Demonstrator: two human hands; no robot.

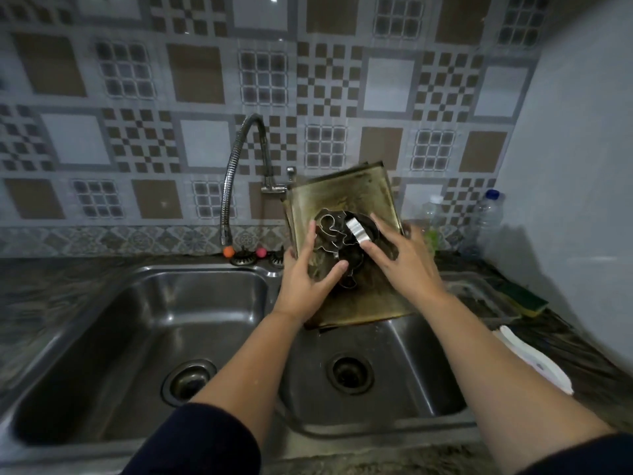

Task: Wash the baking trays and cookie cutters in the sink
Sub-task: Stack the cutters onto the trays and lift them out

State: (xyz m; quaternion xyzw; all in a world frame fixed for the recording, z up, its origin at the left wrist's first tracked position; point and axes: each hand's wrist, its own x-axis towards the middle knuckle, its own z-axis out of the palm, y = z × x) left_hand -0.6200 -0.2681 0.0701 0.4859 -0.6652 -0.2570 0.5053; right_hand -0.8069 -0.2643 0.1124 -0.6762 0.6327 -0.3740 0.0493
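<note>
A stack of stained baking trays (342,197) is tilted over the right sink basin (404,365), its far edge raised toward the tiled wall. Several metal cookie cutters (337,234) lie heaped on the top tray. My left hand (306,282) grips the trays' left edge, with its thumb on the tray beside the cutters. My right hand (402,258) rests on the tray's right side, fingers spread and touching the cutters, one of which is a shiny strip by my index finger.
A flexible spring faucet (239,173) hangs over the left basin (137,330). A green and yellow sponge (524,298) and a white object (534,361) lie on the right counter. Plastic bottles (486,217) stand in the back right corner.
</note>
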